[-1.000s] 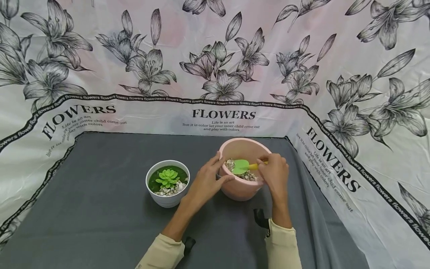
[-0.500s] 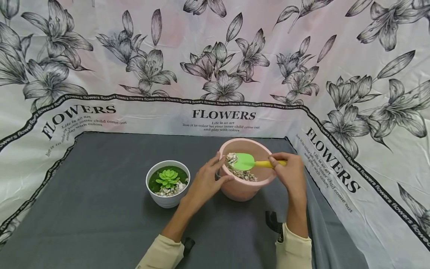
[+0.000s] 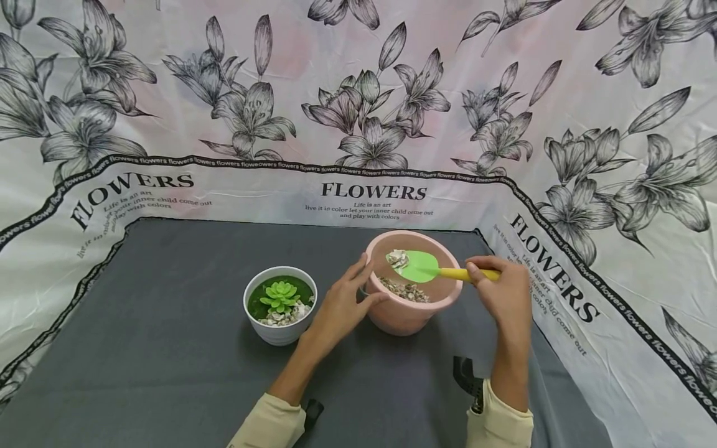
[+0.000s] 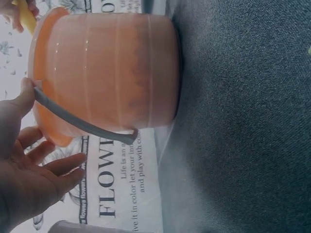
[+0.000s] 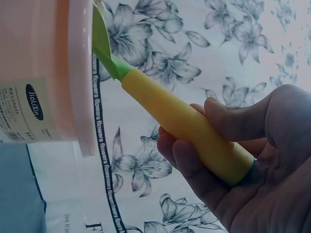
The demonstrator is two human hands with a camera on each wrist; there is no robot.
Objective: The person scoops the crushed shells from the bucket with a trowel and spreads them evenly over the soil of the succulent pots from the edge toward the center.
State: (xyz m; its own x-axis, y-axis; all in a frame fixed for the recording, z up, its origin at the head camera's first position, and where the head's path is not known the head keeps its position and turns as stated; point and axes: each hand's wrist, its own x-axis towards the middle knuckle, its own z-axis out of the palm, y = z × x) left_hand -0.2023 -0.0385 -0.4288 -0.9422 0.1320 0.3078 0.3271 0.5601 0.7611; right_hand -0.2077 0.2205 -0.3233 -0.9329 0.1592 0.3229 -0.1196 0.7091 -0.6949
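Note:
My right hand [image 3: 502, 290] grips the yellow handle of a small toy shovel [image 3: 422, 267], fingers and thumb wrapped round it in the right wrist view. Its light green blade carries small pale stones [image 3: 398, 259] above the opening of a pink bucket [image 3: 400, 318]. More gravel [image 3: 404, 290] lies at the bucket's bottom. With thumb and fingers spread, my left hand [image 3: 343, 305] rests against the bucket's left rim. The left wrist view shows the thumb at the rim beside the grey bucket handle [image 4: 85, 126], the other fingers [image 4: 65, 165] loosely extended.
A white pot [image 3: 280, 336] with a green succulent [image 3: 280, 297] and white stones stands left of the bucket. Both stand on a dark grey cloth [image 3: 185, 373]. A flower-printed curtain [image 3: 370, 143] encloses the back and sides.
My right hand has drawn the shovel up and to the right, raising its blade with the stones off the gravel. The left hand, bucket and pot stay where they were.

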